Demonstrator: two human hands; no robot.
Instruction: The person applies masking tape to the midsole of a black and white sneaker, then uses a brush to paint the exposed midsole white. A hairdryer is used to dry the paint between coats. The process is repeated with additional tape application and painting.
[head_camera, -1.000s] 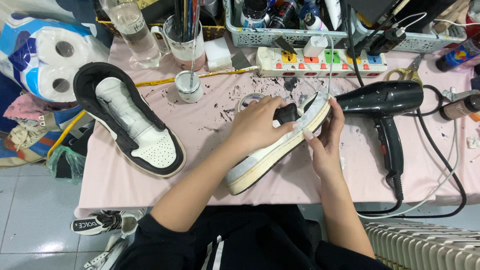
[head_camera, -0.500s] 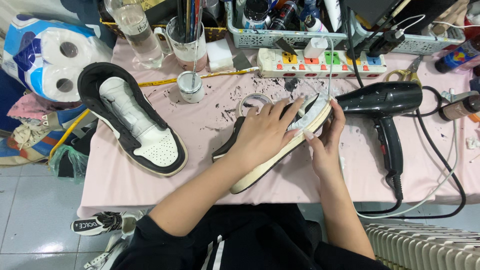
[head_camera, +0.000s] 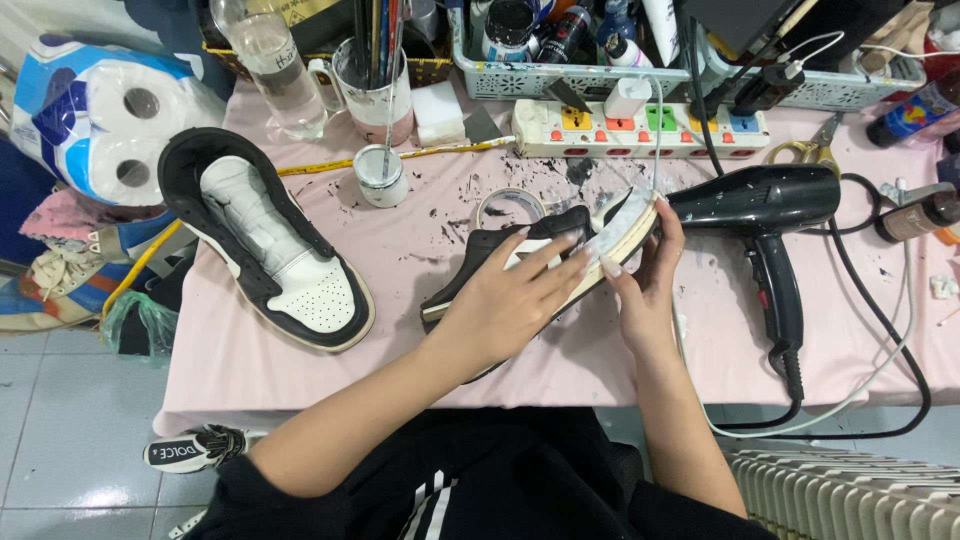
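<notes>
1. The sneaker in hand (head_camera: 530, 262) — black upper, cream sole — lies on its side near the middle of the pink table cover (head_camera: 420, 350), its toe pointing far-right.
2. The left hand (head_camera: 505, 300) lies flat over the sneaker's side, fingers spread and pressing down; it steadies the shoe and does not close around it.
3. The right hand (head_camera: 645, 275) is clamped on the toe end, thumb and fingers pinching the sole edge (head_camera: 625, 232).
4. The matching black-and-white sneaker (head_camera: 265, 245) sits well apart to the left, stuffed with white filler.
5. A black hair dryer (head_camera: 765, 215) lies just right of the held toe, its cord looping off the near edge.
6. A roll of clear tape (head_camera: 510, 207) sits just beyond the shoe; a small open jar (head_camera: 381, 176) stands further left, and a power strip (head_camera: 640, 128) runs along the far side.
7. Risk, as judged: black flecks litter the cover around the shoe — sliding the pale sole across them could smear it.
8. Risk, as judged: a jerk of the right elbow could snag the cord and drag the dryer into the work.
</notes>
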